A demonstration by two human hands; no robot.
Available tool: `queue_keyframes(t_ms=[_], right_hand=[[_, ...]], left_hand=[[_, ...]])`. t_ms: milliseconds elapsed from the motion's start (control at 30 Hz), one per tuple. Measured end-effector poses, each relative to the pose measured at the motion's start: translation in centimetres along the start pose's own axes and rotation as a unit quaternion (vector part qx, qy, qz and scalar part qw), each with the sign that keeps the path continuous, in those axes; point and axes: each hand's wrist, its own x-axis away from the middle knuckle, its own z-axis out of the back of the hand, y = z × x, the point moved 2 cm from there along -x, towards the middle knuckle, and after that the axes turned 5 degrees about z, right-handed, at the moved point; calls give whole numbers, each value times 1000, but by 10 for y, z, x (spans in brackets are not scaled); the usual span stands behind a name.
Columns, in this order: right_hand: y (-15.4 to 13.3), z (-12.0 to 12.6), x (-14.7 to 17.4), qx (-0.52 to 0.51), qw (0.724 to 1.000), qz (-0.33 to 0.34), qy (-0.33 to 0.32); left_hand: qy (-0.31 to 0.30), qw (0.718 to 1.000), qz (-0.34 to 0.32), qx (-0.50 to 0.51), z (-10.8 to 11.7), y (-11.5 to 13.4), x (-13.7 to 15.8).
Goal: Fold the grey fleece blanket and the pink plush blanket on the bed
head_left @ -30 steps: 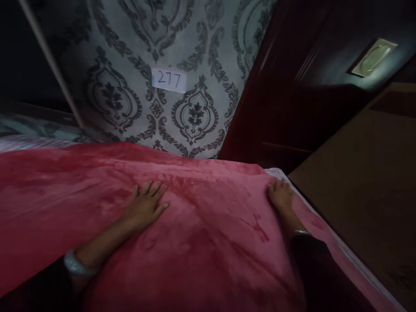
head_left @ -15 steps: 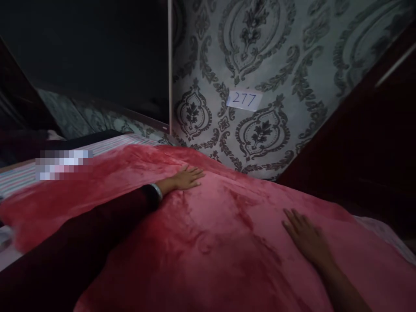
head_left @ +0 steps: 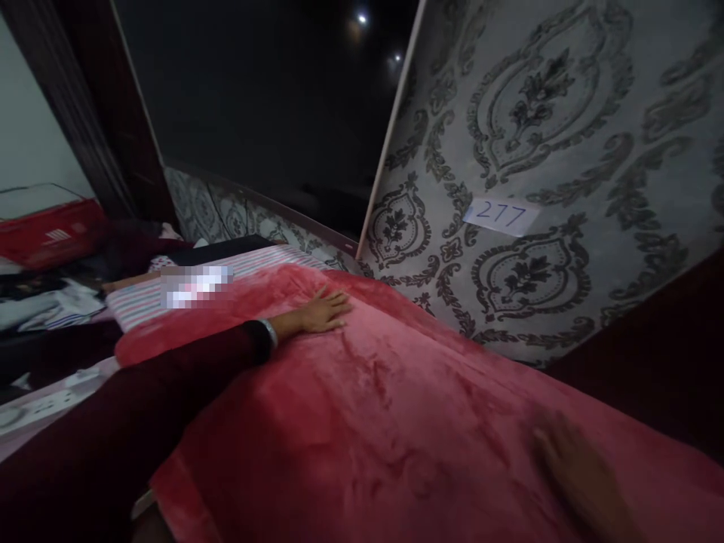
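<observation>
A plush blanket (head_left: 407, 377) in red and pink covers most of the surface in front of me. My left hand (head_left: 325, 311) lies flat on its far part, fingers spread and nothing held; a bracelet circles that wrist below a dark maroon sleeve. Lower right, my right hand (head_left: 580, 471) is over the near part of the blanket, smeared by motion, so its fingers are hard to make out. Under the blanket's far left edge a striped cloth (head_left: 254, 262) sticks out.
A dark screen (head_left: 265, 113) hangs on the patterned wall, beside a paper label (head_left: 502, 216) reading 277. At the left are a red basket (head_left: 50, 234), piled clothes (head_left: 62, 305) and a white power strip (head_left: 56, 403). Dark furniture (head_left: 661, 377) borders the right.
The view has swung left, bringing the basket and power strip into sight. My left hand stays on the blanket; my right hand has moved nearer to me, toward the lower right, and blurred.
</observation>
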Motion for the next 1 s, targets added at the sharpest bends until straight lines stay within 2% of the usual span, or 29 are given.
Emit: queue_keyframes(t_ms=[33,100,167,200,333,467,600,700,767,900,1000], right_hand=[[-30,-5,0,-22,999,41,-14],[-84,-16,4,-44,991,118,-53],[-118,-24,10,-45,987,141,-66],[-125,-28,12,-44,987,139,-64],[-117,-38,15,-55,989,126,-54],[-104,-43,16,-70,988,123,-54],[-108,-41,16,-77,989,115,-58],[-111,-39,14,-84,989,110,-57],[-110,-38,14,-87,988,117,-51],[-105,-41,12,-90,987,126,-44],[-102,-42,9,-93,985,137,-45]], left_hand=[[-6,1000,-2,7,-2,-9,9],[-14,999,43,19,-3,-33,20],[-11,993,114,17,-1,-60,24],[-5,989,147,11,0,-74,24],[24,973,229,-6,5,-116,16],[35,968,248,-8,7,-141,8],[33,959,282,-3,15,-149,2],[42,945,324,-4,20,-140,6],[57,951,303,-6,19,-128,19],[30,987,158,10,6,-110,64],[5,985,171,18,2,-112,88]])
